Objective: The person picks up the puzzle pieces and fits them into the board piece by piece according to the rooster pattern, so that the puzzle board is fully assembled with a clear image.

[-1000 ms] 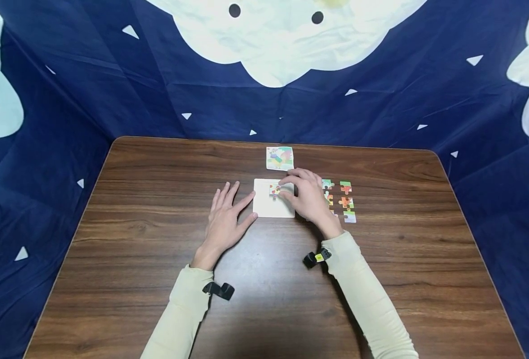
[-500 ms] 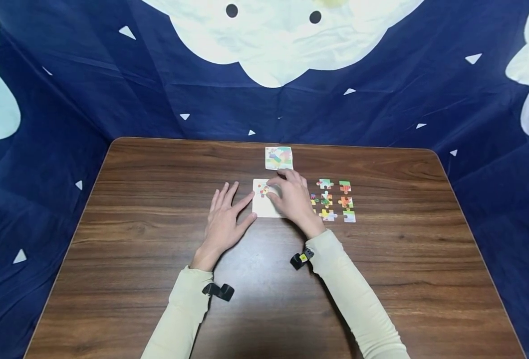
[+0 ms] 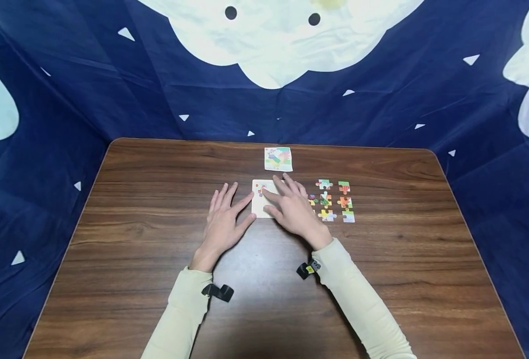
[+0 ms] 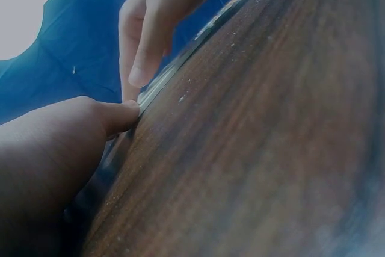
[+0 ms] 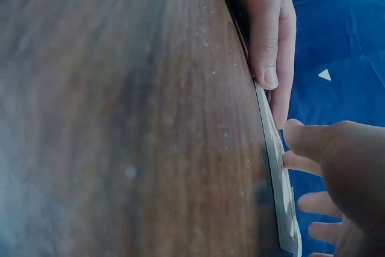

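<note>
A white puzzle board (image 3: 258,208) lies flat near the middle of the table. A small colourful jigsaw piece (image 3: 260,188) sits in its upper left part. My left hand (image 3: 223,224) lies spread to the left, thumb and index tips touching the board's left edge. Over the board my right hand (image 3: 293,210) has its fingers extended, the index fingertip at the piece and the palm covering the board's right half. In the right wrist view, the right hand (image 5: 355,173) is beside the thin board edge (image 5: 274,167); the piece itself cannot be made out there.
Several loose jigsaw pieces (image 3: 326,200) lie in rows right of the board, some partly behind the right hand. A picture card (image 3: 278,159) lies beyond the board, near the table's (image 3: 156,164) far edge. Dark blue cloth (image 3: 228,104) hangs around the table.
My right hand has moved left with the jigsaw piece to the board's upper left, then let go of it and straightened its fingers. The left hand has stayed in place.
</note>
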A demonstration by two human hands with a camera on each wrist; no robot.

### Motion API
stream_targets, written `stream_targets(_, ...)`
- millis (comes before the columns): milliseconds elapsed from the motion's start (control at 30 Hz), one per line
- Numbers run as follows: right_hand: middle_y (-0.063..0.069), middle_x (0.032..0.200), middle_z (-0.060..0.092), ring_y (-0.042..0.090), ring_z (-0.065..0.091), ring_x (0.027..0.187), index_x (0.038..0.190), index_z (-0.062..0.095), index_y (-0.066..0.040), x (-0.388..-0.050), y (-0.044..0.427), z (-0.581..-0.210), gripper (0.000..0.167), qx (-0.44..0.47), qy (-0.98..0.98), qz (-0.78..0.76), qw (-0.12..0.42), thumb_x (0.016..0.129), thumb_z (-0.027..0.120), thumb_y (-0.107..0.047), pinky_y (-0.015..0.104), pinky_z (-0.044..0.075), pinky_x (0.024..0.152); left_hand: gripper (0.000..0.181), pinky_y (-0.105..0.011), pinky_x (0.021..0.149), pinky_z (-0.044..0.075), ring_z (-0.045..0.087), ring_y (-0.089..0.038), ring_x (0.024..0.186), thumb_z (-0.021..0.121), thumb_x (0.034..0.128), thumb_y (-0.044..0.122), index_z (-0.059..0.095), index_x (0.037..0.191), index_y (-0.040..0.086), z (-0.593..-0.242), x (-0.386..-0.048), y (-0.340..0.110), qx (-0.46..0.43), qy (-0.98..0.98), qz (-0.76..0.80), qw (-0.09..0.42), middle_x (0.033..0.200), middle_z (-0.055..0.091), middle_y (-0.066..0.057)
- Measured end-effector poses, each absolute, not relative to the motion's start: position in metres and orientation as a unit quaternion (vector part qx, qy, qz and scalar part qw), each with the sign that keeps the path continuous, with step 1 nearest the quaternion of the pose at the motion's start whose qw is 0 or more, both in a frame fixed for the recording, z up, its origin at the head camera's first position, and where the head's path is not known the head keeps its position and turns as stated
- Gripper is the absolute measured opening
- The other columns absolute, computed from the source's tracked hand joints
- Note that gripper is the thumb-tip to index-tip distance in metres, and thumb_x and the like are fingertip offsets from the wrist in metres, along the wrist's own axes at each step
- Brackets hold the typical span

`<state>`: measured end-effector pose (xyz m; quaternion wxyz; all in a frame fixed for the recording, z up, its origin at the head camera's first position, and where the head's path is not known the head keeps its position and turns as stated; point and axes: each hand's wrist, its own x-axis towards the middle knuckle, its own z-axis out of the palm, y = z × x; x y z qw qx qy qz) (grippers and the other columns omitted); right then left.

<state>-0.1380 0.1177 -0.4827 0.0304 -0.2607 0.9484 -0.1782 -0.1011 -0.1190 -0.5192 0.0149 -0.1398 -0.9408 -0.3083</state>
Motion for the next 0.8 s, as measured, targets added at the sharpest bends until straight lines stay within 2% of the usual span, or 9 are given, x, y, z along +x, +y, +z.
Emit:
stream_targets(133,0.022,0.179,0.031,0.046,0.019,0.169,0.16,0.062,-0.023,-0.1379,0.1162,-0.4845,0.05,-0.253,0.949,-0.181,0.04,0.115,0.06,-0.043,0.07,0.023,0.132,0.061,-0.053,0.14,0.0,0.014,-0.041,0.171,0.067,0.1063,0.049,0.061,0.161,0.023,-0.5199,-0.1003,-0.1195,-0.139,-0.941,-0.307,0.012,0.179,0.032,-0.021)
stream_targets(567,0.026,0.178,0.031,0.049,0.018,0.168,0.162,0.061,-0.018,-0.1374,0.1116,-0.4872,0.055,-0.244,0.951,-0.186,0.033,0.113,0.062,-0.043,0.07,0.025,0.131,0.06,-0.052,0.14,0.0,0.014,-0.041,0.171,0.067,0.1064,0.049,0.063,0.16,0.021,-0.5188,-0.1011,-0.1178,-0.14,-0.941,-0.307,0.015,0.179,0.033,-0.022)
stream_targets(800,0.029,0.178,0.028,0.049,0.015,0.168,0.166,0.055,-0.019,-0.1343,0.1184,-0.485,0.06,-0.242,0.947,-0.208,0.044,0.112,0.065,-0.043,0.073,0.022,0.131,0.06,-0.053,0.14,0.0,0.015,-0.041,0.171,0.066,0.1068,0.049,0.063,0.16,0.022,-0.5214,-0.1014,-0.1182,-0.141,-0.941,-0.306,0.017,0.178,0.034,-0.022)
